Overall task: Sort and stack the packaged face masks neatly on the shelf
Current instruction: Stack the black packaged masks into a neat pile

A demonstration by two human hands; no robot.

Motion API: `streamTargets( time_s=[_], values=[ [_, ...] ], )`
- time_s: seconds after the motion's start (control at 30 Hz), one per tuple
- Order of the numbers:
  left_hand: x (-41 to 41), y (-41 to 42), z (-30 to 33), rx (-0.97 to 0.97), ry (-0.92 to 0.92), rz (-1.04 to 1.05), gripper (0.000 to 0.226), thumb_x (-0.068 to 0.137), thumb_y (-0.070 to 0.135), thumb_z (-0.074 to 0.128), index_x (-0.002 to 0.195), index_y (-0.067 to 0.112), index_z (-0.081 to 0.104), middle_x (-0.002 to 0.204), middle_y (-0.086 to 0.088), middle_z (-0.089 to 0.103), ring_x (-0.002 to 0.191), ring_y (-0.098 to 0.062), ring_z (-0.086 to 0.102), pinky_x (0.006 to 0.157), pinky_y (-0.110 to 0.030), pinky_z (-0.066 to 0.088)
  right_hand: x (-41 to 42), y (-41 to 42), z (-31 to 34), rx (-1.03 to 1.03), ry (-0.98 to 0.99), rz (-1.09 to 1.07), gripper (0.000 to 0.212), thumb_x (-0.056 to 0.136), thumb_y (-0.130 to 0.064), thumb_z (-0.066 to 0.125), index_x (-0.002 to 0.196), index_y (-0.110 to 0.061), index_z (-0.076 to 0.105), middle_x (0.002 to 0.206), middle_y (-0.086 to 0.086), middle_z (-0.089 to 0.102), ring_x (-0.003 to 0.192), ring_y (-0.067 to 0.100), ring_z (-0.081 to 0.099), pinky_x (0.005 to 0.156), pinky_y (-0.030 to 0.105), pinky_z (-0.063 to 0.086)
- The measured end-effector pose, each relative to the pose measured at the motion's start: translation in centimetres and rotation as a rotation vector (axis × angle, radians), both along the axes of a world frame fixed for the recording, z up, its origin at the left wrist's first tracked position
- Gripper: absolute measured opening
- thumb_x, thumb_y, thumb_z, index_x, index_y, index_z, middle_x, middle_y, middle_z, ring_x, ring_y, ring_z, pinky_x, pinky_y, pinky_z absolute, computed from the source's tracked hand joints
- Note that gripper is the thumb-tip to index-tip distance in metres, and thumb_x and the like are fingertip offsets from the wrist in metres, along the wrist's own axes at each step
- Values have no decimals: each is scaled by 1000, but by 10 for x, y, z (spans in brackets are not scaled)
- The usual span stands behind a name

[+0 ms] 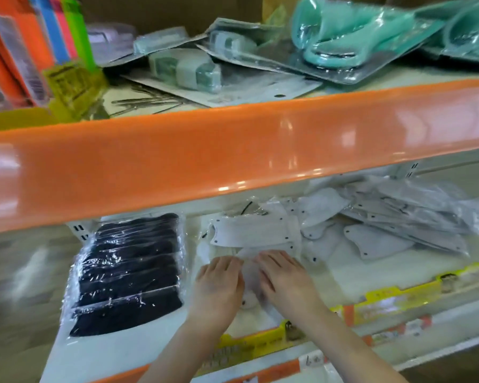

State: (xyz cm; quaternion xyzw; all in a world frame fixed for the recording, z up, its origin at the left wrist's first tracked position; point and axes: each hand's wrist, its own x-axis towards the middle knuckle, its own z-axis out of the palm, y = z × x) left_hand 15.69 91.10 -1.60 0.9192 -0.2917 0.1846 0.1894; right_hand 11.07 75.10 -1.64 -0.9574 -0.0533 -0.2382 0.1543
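- Two hands lie palm-down side by side on the lower shelf [122, 352], over a white packaged mask [249, 275] at the near middle.
- Left hand [219, 283] rests flat with its fingers nearly straight, the fingertips on the left part of that mask's wrapper.
- Right hand [283, 277] lies just beside it, fingers spread and mostly straight, pressing the right part of the same wrapper; neither hand is curled round anything.
- Just beyond the fingertips lies another white mask pack [252, 234], flat and turned crosswise.
- To the right and farther back, a loose heap of white mask packs [393, 217] sprawls at mixed angles, overlapping one another.
- To the left of the hands, a neat overlapping row of black mask packs [130, 272] runs from near to far in clear wrappers.
- Yellow price-label strips [398, 297] run along the shelf's near edge.
- Above, an orange shelf edge [232, 150] crosses the view; on that upper shelf lie teal items in blister packs [343, 37] and bright coloured packs [39, 45] at far left.
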Motion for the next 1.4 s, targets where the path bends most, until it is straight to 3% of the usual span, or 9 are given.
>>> streamTargets(
  time_s=[0.27,0.43,0.6,0.73,0.9,1.07,1.2,1.4],
  values=[
    [-9,-85,-10,-35,81,-45,27,77,23,41,83,20,67,80,7,65,76,-17,63,60,-27,51,-9,-78,-5,38,89,-87,26,81,-27,46,94,-18,67,93,-3,64,84,21,63,68,34,54],
    [-17,-128,-17,-23,91,-49,27,75,24,40,83,21,66,88,6,64,85,-17,62,60,-29,50,-7,-119,-11,14,167,-145,30,79,-30,46,96,-14,65,96,2,63,86,24,63,68,35,55],
    [-21,-152,-20,7,152,34,35,78,29,42,90,16,72,100,-1,71,97,-23,67,76,-33,54,12,-134,-8,-1,284,-156,25,79,-28,50,94,-13,62,95,3,61,89,26,62,71,33,52],
    [-20,-153,-28,-19,189,67,35,80,29,42,94,16,71,106,0,70,102,-21,66,88,-30,43,29,-137,-5,-5,359,-169,31,87,-21,55,116,-8,55,120,9,54,115,30,51,90,37,41],
    [-22,-154,-29,-17,179,97,32,84,29,43,96,16,70,109,0,68,104,-21,64,88,-28,35,34,-139,-12,14,470,-195,58,96,-38,45,144,-10,29,151,7,28,139,22,27,109,31,24],
    [-21,-156,-28,-29,168,113,32,84,31,42,98,19,69,110,4,68,105,-18,62,84,-32,45,30,-144,0,-30,436,-208,45,96,-39,47,133,-15,39,139,3,43,129,21,40,99,31,34],
    [-21,-160,-22,-66,159,123,30,83,29,42,96,18,67,101,3,68,92,-22,63,73,-35,49,29,-141,4,-150,440,-188,27,99,-22,42,123,-13,48,128,5,51,125,24,42,99,34,33],
    [-19,-165,-22,-80,179,166,34,81,31,37,98,19,64,102,2,65,94,-25,60,77,-36,45,17,-139,13,-253,471,-111,33,89,1,47,120,-8,49,124,9,52,121,29,46,96,38,35]
  ],
)
